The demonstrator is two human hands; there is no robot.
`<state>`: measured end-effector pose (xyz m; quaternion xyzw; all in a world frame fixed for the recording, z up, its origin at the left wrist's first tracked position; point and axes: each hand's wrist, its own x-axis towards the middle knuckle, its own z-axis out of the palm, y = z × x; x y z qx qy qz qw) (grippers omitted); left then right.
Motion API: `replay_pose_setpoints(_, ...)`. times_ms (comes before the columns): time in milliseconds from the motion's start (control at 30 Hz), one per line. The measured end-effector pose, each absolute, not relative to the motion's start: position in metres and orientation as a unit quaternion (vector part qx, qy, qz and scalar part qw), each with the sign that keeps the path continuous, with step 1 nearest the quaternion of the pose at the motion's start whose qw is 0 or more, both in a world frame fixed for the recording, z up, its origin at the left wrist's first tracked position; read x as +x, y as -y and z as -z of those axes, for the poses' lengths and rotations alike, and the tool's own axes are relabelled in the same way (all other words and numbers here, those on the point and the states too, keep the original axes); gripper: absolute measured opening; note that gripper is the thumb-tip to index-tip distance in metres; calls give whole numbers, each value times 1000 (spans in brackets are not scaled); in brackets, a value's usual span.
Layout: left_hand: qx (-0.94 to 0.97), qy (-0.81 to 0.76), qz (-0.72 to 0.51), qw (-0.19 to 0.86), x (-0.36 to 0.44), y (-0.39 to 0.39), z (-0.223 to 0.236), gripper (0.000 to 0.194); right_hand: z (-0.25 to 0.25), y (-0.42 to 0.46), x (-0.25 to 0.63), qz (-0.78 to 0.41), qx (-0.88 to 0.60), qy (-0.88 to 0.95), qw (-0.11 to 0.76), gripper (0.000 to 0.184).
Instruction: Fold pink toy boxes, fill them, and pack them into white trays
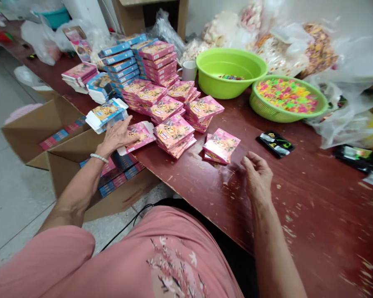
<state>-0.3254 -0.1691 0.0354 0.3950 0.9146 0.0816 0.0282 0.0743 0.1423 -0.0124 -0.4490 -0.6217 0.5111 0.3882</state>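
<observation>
My left hand [118,134], with a beaded bracelet on the wrist, lies with its fingers stretched out across a pink carton [140,134] whose white end flaps stick out. Just beyond it is a blue carton [105,114], also with open flaps. Over the table, my right hand [258,174] is curled, thumb near the forefinger, and nothing shows in it. To its left, a pink carton [222,145] rests on another. A small black tray [275,143] holding little yellow and green pieces lies to its upper right.
Stacked pink cartons [174,130] and blue cartons [119,62] cover the table's middle and back. A green bowl [231,85], a green basket [286,118] of colourful pieces and a white mug [189,71] stand behind. Open cardboard boxes [127,198] sit below the left edge. Plastic bags [284,51] line the wall.
</observation>
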Motion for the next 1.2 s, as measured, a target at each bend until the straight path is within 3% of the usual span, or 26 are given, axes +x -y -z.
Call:
replay_pose_setpoints(233, 396, -909, -78, 106, -321, 164, -27, 123, 11, -120, 70, -538, -461, 604, 364, 64)
replay_pose_setpoints(767, 428, -882, -191, 43, -347, 179, -28, 115, 16, -122, 69, -556, -474, 579, 363, 62)
replay_pose_setpoints(967, 422, -883, -206, -10, -345, 173, -33, 113, 14, -122, 69, -553, -477, 579, 362, 62)
replay_pose_setpoints(1200, 428, -846, -286, -136, -304, 191, -74, 114, -2, -101, 67, -528, -451, 626, 353, 57)
